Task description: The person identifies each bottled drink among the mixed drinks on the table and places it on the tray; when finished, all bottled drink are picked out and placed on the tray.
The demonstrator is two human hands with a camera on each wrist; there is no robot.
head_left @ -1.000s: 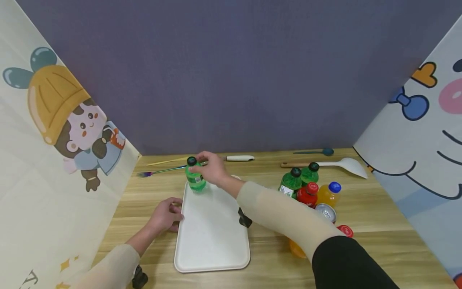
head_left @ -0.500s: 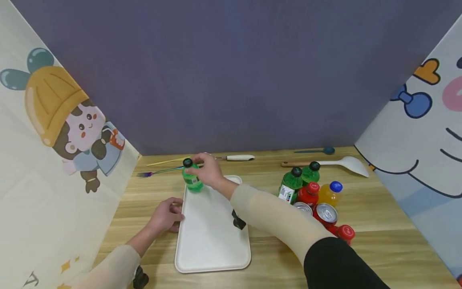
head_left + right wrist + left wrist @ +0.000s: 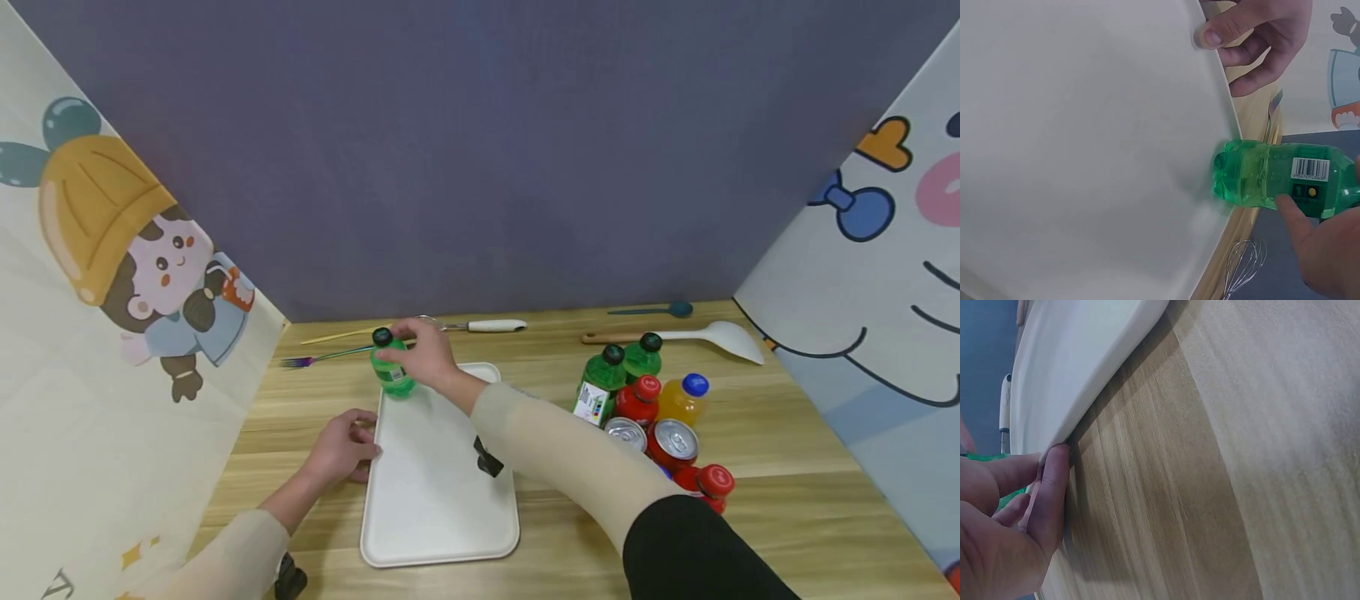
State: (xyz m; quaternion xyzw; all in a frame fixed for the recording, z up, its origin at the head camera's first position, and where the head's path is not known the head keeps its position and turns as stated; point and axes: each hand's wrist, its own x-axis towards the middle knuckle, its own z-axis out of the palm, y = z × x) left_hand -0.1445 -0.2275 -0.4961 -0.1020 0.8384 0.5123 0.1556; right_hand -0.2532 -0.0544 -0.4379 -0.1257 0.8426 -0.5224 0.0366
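A green plastic soda bottle (image 3: 393, 382) with a black cap stands upright over the far left corner of a white tray (image 3: 438, 500). My right hand (image 3: 424, 357) grips the bottle's upper part from the right. In the right wrist view, the base of the bottle (image 3: 1254, 175) is right at the tray's surface, close inside the rim. At the tray's left side, my left hand (image 3: 343, 448) pinches the edge. The left wrist view shows the thumb and a finger of that hand (image 3: 1016, 506) meeting at the tray's rim (image 3: 1085, 394).
Right of the tray stand two green bottles (image 3: 602, 377), an orange juice bottle (image 3: 682, 403), red-capped bottles (image 3: 637, 403) and drink cans (image 3: 673, 442). Behind lie a rainbow fork (image 3: 322, 358), a whisk (image 3: 495, 326), a white ladle-like spoon (image 3: 723, 340) and a dark spoon (image 3: 667, 310).
My right hand has carried the green bottle a little to the left, toward the tray's far left corner. My left hand has stayed at the tray's edge.
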